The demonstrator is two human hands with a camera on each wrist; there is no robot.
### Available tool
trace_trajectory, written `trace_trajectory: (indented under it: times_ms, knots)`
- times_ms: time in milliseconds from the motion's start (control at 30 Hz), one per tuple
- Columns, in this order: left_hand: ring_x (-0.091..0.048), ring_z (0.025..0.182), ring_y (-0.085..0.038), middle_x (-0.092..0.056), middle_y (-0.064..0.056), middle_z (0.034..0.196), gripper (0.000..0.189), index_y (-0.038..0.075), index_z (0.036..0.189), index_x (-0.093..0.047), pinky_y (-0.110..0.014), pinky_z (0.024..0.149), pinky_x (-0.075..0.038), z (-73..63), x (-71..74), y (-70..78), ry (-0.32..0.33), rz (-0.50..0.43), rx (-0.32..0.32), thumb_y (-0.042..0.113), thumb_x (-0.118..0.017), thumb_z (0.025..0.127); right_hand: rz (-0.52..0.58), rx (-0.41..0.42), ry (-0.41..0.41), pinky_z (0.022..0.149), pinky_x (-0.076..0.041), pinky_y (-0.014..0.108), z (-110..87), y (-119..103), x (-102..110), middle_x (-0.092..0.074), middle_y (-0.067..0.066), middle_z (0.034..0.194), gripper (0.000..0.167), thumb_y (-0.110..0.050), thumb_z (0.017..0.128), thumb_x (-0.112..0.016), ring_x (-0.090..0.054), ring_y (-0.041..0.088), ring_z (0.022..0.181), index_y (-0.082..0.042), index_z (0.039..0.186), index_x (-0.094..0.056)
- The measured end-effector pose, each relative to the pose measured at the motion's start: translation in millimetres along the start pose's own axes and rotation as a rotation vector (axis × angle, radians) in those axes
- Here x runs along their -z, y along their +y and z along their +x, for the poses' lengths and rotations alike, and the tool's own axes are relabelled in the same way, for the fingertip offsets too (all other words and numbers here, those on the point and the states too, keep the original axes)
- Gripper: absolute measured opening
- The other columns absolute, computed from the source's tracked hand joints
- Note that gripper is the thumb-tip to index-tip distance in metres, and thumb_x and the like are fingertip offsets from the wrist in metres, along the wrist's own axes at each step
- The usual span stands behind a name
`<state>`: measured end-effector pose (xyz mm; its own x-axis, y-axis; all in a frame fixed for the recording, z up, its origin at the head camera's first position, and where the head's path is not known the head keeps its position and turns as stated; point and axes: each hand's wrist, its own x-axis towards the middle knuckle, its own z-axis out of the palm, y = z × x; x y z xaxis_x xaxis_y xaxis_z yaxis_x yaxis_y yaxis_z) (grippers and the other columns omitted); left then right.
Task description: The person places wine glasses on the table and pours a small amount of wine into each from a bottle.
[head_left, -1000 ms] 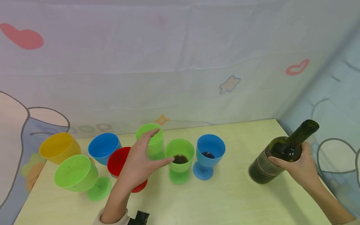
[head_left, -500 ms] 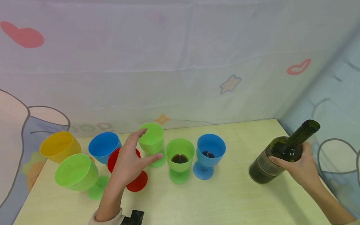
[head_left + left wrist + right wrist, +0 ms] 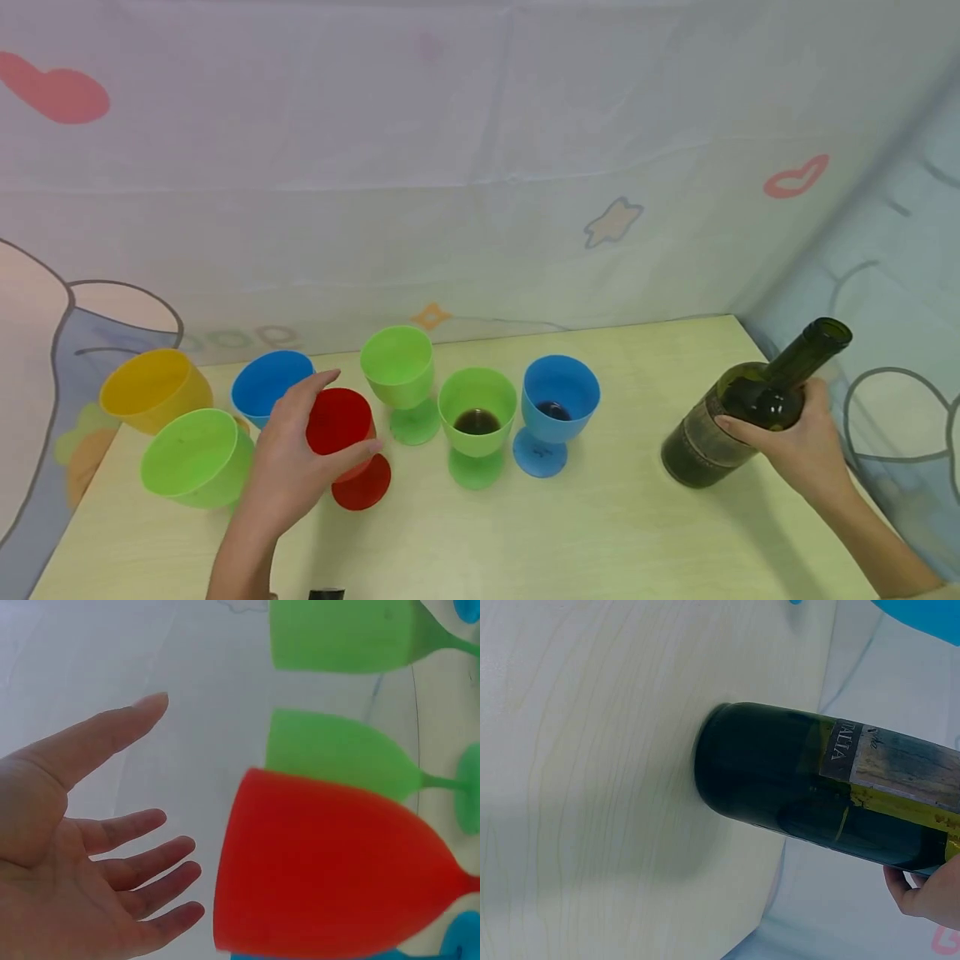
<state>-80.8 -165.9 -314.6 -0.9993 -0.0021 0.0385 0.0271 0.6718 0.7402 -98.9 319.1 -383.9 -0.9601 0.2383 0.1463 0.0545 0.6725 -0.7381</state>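
- Head view: see left hand [image 3: 285, 462] spread near red goblet [image 3: 341, 421] on counter [image 3: 600, 533].
- Note right hand [image 3: 801, 446] gripping bottle [image 3: 708, 454], at right.
- Judge step: likely reach; close left hand round goblet next.

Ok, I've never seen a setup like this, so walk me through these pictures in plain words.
There is no machine here: these are a person's bare hands, a left hand and a right hand. The wide picture comes from a camera worn on the head, looking forward and down. The other two come from cameras worn on the wrists, each watching that hand's work.

On the pale table are a yellow goblet, a red goblet, two blue goblets and three green goblets. The rightmost green goblet and rightmost blue goblet contain dark liquid.

The right hand grips a dark green bottle. The left hand, open near the red goblet, holds nothing.
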Motion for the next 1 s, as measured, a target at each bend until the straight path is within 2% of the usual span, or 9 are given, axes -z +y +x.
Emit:
trace_trajectory:
  times_ms: [133, 367, 567, 767, 1000]
  knots:
    - [-0.028, 0.121, -0.037, -0.032, -0.017, 0.137, 0.079, 0.007, 0.138, -0.033, -0.052, 0.078, -0.048, -4.9, 4.6, -10.9, 0.013, 0.016, 0.008, 0.033, -0.074, 0.076, 0.0, -0.002, 0.0, 0.065, -0.035, 0.018, 0.3, 0.3, -0.3, -0.038, 0.023, 0.119, 0.08, -0.022, 0.076, -0.074, -0.043, 0.025, 0.094, 0.002, 0.128, -0.019]
    - [-0.029, 0.12, -0.039, -0.035, -0.019, 0.133, 0.078, 0.002, 0.134, -0.038, -0.053, 0.076, -0.049, -9.0, 4.9, -26.7, 0.045, 0.059, -0.014, 0.033, -0.076, 0.073, -0.003, 0.009, 0.02, 0.066, -0.034, 0.018, 0.7, 0.1, -0.5, -0.038, 0.022, 0.119, 0.079, -0.021, 0.075, -0.075, -0.042, 0.024, 0.094, 0.003, 0.127, -0.021]
    - [-0.027, 0.121, -0.041, -0.031, -0.022, 0.135, 0.082, 0.0, 0.135, -0.036, -0.055, 0.076, -0.048, -9.4, 1.7, -36.5, 0.047, 0.08, 0.023, 0.034, -0.077, 0.072, -0.009, 0.002, 0.017, 0.067, -0.034, 0.025, 0.0, -0.3, -1.4, -0.038, 0.024, 0.118, 0.08, -0.023, 0.075, -0.075, -0.043, 0.034, 0.098, 0.003, 0.128, -0.02]
    - [-0.026, 0.122, -0.042, -0.027, -0.023, 0.138, 0.084, 0.001, 0.136, -0.034, -0.055, 0.077, -0.048, -8.6, -2.1, -41.2, 0.061, 0.069, 0.05, 0.032, -0.078, 0.072, 0.0, 0.0, 0.014, 0.069, -0.033, 0.029, -0.1, -0.8, -1.6, -0.037, 0.026, 0.119, 0.081, -0.024, 0.075, -0.074, -0.043, 0.04, 0.102, 0.004, 0.128, -0.02]
    - [-0.028, 0.122, -0.042, -0.026, -0.022, 0.139, 0.085, 0.002, 0.137, -0.033, -0.055, 0.078, -0.048, -6.6, -8.5, -43.1, 0.089, 0.038, 0.041, 0.031, -0.078, 0.071, -0.007, -0.003, 0.017, 0.067, -0.034, 0.025, -0.7, -1.0, -1.5, -0.037, 0.024, 0.119, 0.08, -0.024, 0.076, -0.074, -0.043, 0.036, 0.1, 0.003, 0.128, -0.02]
